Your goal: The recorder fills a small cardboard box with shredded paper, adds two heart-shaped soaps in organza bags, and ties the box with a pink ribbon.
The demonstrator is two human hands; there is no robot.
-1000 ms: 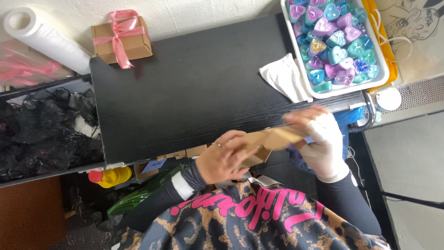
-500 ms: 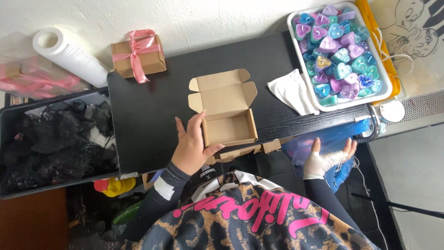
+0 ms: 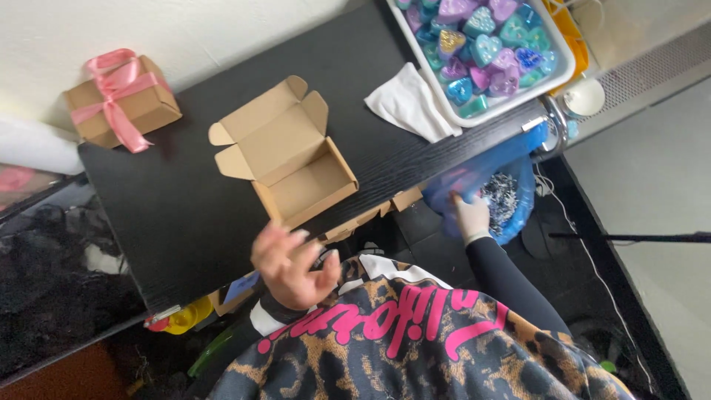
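Left hand: your left hand hovers over the near edge of the black table, fingers loosely spread and slightly curled, holding nothing. It is just near of the open box and does not touch it.
Right hand: your right hand, in a pale glove, reaches down beside the table's near right corner into the blue plastic bag. Its fingers are sunk among the bag's folds, so you cannot tell whether they grip anything.
Open box: a brown cardboard mailer box sits near the middle of the table, empty, lid and side flaps thrown back toward the far left.
Blue plastic bag: it hangs below the table's right end, mouth open, with silvery shredded filling showing inside.
Tray: a white rectangular tray stands at the far right of the table, packed with heart-shaped pieces in teal, purple and pink.
Cloth: a folded white cloth lies just left of the tray, touching its near left corner, and well apart from the open box.
Finished box: a closed brown gift box, tied with a pink ribbon, rests at the far left corner of the table.
Spare cartons: flat brown cardboard pieces jut out from under the table's near edge, between your two hands.
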